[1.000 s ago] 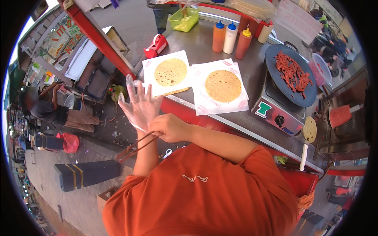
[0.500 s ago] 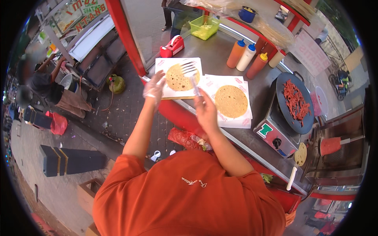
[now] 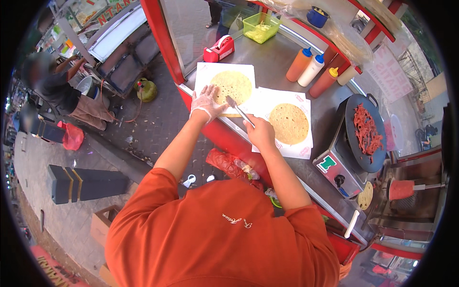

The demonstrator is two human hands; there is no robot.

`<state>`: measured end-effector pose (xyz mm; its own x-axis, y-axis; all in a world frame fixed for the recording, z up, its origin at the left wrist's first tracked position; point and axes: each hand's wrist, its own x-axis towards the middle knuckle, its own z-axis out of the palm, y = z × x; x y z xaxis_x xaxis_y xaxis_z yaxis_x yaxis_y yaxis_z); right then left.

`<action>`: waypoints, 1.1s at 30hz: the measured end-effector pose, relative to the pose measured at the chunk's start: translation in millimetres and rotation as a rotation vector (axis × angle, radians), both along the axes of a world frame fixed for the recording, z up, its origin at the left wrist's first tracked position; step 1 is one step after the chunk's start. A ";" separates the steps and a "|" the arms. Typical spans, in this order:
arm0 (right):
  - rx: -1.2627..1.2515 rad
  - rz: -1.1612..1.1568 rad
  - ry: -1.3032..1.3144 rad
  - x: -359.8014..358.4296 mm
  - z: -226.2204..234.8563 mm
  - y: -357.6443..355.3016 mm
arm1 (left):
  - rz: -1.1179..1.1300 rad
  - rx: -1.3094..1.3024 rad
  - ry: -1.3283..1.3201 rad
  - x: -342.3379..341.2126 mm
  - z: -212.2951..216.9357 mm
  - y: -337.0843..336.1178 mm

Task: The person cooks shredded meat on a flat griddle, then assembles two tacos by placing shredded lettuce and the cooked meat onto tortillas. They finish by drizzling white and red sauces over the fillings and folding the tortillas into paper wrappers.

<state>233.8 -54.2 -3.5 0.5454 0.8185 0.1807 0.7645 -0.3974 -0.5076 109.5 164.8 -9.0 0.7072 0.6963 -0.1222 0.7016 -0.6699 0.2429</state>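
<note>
My left hand (image 3: 206,102), in a clear plastic glove, lies with fingers spread on the lower left edge of a round flatbread (image 3: 236,83) and its white paper. My right hand (image 3: 260,131) is closed round the handle of a metal serving utensil (image 3: 243,113). Its slotted, fork-like head points at that flatbread's lower edge; whether it touches, I cannot tell. Just right of it, a second flatbread (image 3: 289,124) lies flat on printed white paper (image 3: 300,152), which overlaps the first sheet. Both sheets rest at the counter's near edge.
Farther right, a dark griddle (image 3: 356,155) with shredded reddish meat (image 3: 366,129) sits on a gas stove (image 3: 334,174). Sauce bottles (image 3: 311,70), a green basket (image 3: 260,28) and a red tape dispenser (image 3: 219,50) stand behind. A white-handled knife (image 3: 352,224) lies near the front edge.
My left hand has come down onto the left flatbread. The utensil in my right hand has turned and dropped lower, its head now narrower in view. The whole scene has shifted slightly right.
</note>
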 end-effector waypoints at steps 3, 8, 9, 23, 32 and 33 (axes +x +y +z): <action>0.358 -0.104 0.081 2.6 -1.0 1.8 | -0.001 0.020 0.031 3.4 1.2 0.7; 0.058 0.034 0.073 5.6 -2.4 -0.5 | 0.010 0.003 0.069 6.6 0.4 2.0; 0.162 0.030 0.166 6.8 -1.6 -1.4 | 0.009 -0.005 0.083 7.3 0.6 2.8; 0.158 0.110 0.189 34.0 5.0 -8.0 | 0.072 0.003 0.099 13.4 -7.2 6.6; 0.401 0.062 0.239 24.8 5.9 2.7 | 0.050 -0.007 0.032 8.0 -2.0 3.2; 0.528 -0.032 0.238 25.3 9.3 4.9 | 0.035 -0.021 0.017 5.1 -1.6 4.3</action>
<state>259.2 -49.3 5.7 0.6444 0.6330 0.4291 0.5964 -0.0649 -0.8000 114.6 169.2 -10.6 0.6798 0.7181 -0.1488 0.7289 -0.6394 0.2445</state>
